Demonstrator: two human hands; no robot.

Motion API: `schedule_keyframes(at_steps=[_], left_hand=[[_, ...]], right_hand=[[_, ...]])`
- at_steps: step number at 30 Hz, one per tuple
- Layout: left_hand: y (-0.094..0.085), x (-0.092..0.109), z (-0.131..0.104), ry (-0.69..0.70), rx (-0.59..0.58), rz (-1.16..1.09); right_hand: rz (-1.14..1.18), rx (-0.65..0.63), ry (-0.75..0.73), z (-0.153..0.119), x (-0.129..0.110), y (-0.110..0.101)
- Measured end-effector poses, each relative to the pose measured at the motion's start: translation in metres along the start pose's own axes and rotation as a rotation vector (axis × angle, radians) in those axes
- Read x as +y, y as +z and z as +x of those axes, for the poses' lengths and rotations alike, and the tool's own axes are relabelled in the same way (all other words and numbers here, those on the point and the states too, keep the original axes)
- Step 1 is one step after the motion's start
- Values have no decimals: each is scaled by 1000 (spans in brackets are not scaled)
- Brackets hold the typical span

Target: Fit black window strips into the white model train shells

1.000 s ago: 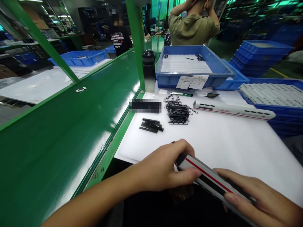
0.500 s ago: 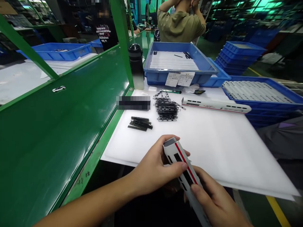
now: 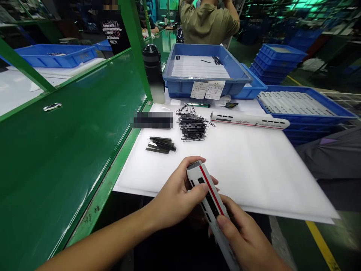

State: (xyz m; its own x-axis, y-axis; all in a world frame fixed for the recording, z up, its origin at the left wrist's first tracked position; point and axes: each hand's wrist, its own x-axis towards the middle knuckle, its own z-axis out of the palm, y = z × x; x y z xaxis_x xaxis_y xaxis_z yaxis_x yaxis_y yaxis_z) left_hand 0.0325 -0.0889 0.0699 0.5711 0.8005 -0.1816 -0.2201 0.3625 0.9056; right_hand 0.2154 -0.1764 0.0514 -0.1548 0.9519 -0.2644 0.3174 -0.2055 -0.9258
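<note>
A white train-shaped shell (image 3: 209,194) with a red stripe and black windows is held tilted in front of me, its open end up and to the left. My left hand (image 3: 183,192) wraps round its upper part, thumb on the striped side. Lower down, my right hand (image 3: 239,229) grips the same shell, thumb near the stripe. Beyond them on the white table (image 3: 254,162) lie a pile of black window frames (image 3: 193,126) and a small stack of dark strips (image 3: 160,145). A second white shell (image 3: 249,121) rests at the right.
A blue tray (image 3: 207,84) with paper labels stands at the back, beside a dark bottle (image 3: 153,71). Another blue tray (image 3: 304,103) on the right holds white shells. A green partition (image 3: 84,131) borders the left. Two people are beyond, one with an olive shirt (image 3: 208,24).
The whole view has shifted slightly, so the table and trays appear further left and a little higher. Both hands keep their hold on the shell, whose striped face is turned a little differently.
</note>
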Motion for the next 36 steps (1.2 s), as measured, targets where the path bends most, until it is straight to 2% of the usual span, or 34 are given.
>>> schedule_keyframes(at_steps=[9, 15, 22, 30, 36], left_hand=[[-1, -8, 1, 32, -7, 45], [-1, -9, 3, 35, 4, 46], [1, -13, 0, 46, 4, 113], [3, -14, -2, 66, -13, 103], [5, -13, -5, 23, -7, 118]], right_hand=[[172, -51, 92, 3, -3, -1], [142, -32, 147, 4, -9, 2], [121, -15, 48, 4, -7, 0], [60, 8, 25, 3, -5, 1], [85, 11, 31, 1, -3, 2]])
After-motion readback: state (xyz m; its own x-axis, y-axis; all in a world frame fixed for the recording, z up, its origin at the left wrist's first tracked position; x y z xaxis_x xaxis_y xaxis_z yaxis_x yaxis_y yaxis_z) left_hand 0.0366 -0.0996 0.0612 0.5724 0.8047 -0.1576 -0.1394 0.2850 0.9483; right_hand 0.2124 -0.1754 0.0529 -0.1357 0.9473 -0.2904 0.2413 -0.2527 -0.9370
